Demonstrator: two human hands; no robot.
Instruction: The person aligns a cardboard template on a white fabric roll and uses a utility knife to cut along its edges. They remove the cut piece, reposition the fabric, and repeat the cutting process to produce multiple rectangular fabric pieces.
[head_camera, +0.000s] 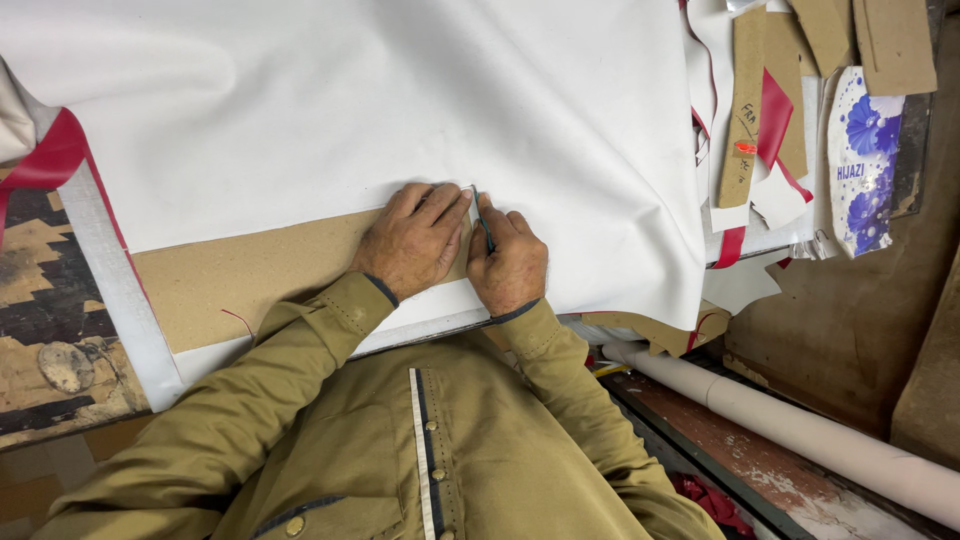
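Right hand (508, 262) of mine sits just right of the middle of the frame, and its fingers are curled tight around a thin blue marking tool (482, 215). It may be a pencil or a chalk stick; it is too small for me to tell. The tool points up and a little left, away from my body. Its tip touches the white fabric (400, 100) right where the fabric's lower edge meets the brown card pattern (250, 270).

Left hand (412, 240) lies just beside it, on the left. It is open and flat, palm down, with the fingers spread a little. It grips nothing. It presses on the spot where white fabric and brown card meet. My two hands almost touch, and the tool stands in the small gap between them.

White fabric fills most of the top of the frame and hangs off the surface on the right side. The brown card runs from my hands out toward the left of the frame, so its long side goes left to right. The tip of the tool is at the right end of that card, and my right hand is the nearer one to it.

A red strip (50, 155) sits at the upper left, more card pieces (745, 100) at the upper right, and a pale tube (800, 430) at the lower right.
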